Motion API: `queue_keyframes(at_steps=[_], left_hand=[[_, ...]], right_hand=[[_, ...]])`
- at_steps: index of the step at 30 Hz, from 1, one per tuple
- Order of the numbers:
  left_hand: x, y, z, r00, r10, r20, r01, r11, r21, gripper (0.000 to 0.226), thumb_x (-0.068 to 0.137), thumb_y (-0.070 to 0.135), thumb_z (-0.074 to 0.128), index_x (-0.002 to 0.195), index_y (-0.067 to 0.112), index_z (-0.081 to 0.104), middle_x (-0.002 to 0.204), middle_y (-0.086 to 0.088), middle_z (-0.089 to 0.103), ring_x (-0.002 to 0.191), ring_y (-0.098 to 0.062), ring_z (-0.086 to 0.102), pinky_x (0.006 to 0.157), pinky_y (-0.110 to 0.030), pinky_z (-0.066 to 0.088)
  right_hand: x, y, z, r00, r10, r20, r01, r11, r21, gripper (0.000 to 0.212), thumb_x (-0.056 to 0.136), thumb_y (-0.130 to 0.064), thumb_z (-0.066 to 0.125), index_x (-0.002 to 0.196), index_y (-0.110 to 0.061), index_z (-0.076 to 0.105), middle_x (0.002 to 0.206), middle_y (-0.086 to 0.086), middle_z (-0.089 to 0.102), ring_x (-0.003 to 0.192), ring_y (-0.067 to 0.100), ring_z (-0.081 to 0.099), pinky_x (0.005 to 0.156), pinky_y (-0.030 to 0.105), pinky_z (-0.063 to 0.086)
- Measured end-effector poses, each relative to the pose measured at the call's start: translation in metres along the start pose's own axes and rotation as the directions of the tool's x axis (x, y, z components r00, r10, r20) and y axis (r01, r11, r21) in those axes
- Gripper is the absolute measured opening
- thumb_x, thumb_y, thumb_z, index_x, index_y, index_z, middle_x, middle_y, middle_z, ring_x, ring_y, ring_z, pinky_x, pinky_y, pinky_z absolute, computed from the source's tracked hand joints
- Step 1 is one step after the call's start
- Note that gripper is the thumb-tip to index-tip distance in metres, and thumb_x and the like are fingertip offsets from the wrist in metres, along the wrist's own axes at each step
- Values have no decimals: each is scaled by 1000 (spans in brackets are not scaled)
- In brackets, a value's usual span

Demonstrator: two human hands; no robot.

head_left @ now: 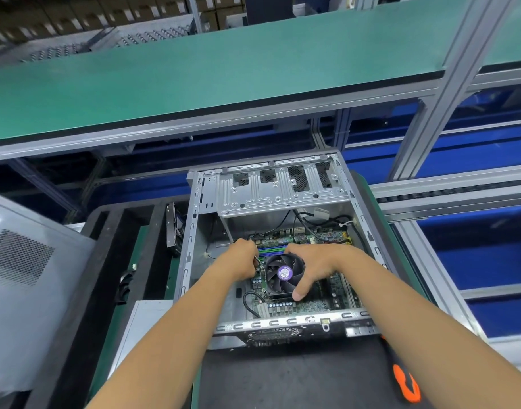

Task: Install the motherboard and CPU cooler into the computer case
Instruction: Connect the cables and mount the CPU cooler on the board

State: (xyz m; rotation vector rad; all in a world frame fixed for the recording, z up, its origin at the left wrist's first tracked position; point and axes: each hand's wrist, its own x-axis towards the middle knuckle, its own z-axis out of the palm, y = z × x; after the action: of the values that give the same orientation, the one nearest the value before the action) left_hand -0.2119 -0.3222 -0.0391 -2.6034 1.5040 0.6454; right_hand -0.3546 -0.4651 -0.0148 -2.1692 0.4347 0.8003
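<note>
An open computer case [271, 231] lies on its side on a dark mat, and the person looks down into it. The motherboard [312, 302] sits flat on the floor of the case, green and full of tiny parts. The CPU cooler [283, 271] rests on top of the board, a black fan with a round purple sticker in the middle. The sticker has small white writing, but it is too blurry to read. The right hand [315, 265] is spread wide over the cooler's right side, with the fingers curled over the far edge and the thumb [300, 292] pressing down at the near corner. The left hand [243, 259] is curled up tight just beside the cooler's left edge. It seems to pinch something thin there, maybe a wire, but the fingers hide it, so what it grips cannot be told. Blue and green memory slots [272, 250] peek out between the two hands. Black cables [309, 222] run down from the silver drive cage [280, 187] at the far end of the case. A grey side panel [26, 276] with a patch of little holes leans at the left, cut off by the edge. An orange and black tool handle [405, 385] pokes out from under the right arm, mostly hidden. A long green shelf [194, 75] crosses above.
</note>
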Motion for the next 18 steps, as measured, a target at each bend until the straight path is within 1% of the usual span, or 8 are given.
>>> queue_keyframes(at_steps=[3, 6, 8, 12, 16, 18], left_hand=[[1, 2, 0, 1000, 4, -14, -4, 1000, 10, 15, 76, -1, 55, 64, 7, 53, 63, -10, 46, 59, -25, 40, 51, -29, 35], [2, 5, 2, 1000, -3, -6, 3, 999, 34, 27, 75, -5, 53, 55, 10, 41, 57, -6, 38, 50, -21, 34, 47, -28, 30], [2, 5, 2, 1000, 3, -9, -2, 999, 50, 30, 74, -6, 52, 54, 11, 38, 56, -6, 36, 52, -22, 35, 48, -30, 32], [4, 3, 3, 1000, 8, -5, -7, 997, 80, 28, 76, -4, 53, 55, 12, 40, 57, -6, 38, 58, -25, 42, 54, -30, 38], [4, 4, 5, 1000, 5, -1, -5, 996, 88, 31, 76, -5, 54, 55, 11, 37, 59, -7, 38, 54, -21, 40, 52, -31, 35], [4, 4, 5, 1000, 5, 4, -6, 996, 85, 32, 75, -6, 53, 56, 11, 34, 62, -7, 36, 57, -22, 40, 48, -30, 31]], right_hand=[[1, 0, -1, 1000, -3, 4, 3, 1000, 2, 94, 67, -37, 87, 138, -19, 29, 140, 3, 48, 121, 23, 50, 101, 39, 42], [1, 1, -1, 1000, -2, 5, 2, 1000, 4, 96, 67, -38, 87, 140, -18, 29, 143, 4, 46, 126, 24, 48, 104, 41, 41], [1, 1, 0, 1000, 0, 4, 0, 1000, 2, 97, 66, -38, 87, 140, -18, 29, 143, 3, 46, 125, 24, 49, 104, 41, 41], [1, 0, -1, 1000, -4, 0, 4, 1000, -15, 96, 65, -40, 88, 138, -20, 29, 138, 2, 49, 111, 18, 49, 97, 37, 42], [2, 0, 0, 1000, -2, -4, 2, 1000, -17, 94, 64, -40, 88, 136, -21, 31, 135, 1, 51, 111, 19, 51, 98, 39, 43], [2, -1, 0, 1000, -3, -8, 2, 1000, -28, 96, 64, -41, 88, 137, -21, 30, 135, 0, 50, 113, 20, 50, 100, 41, 43]])
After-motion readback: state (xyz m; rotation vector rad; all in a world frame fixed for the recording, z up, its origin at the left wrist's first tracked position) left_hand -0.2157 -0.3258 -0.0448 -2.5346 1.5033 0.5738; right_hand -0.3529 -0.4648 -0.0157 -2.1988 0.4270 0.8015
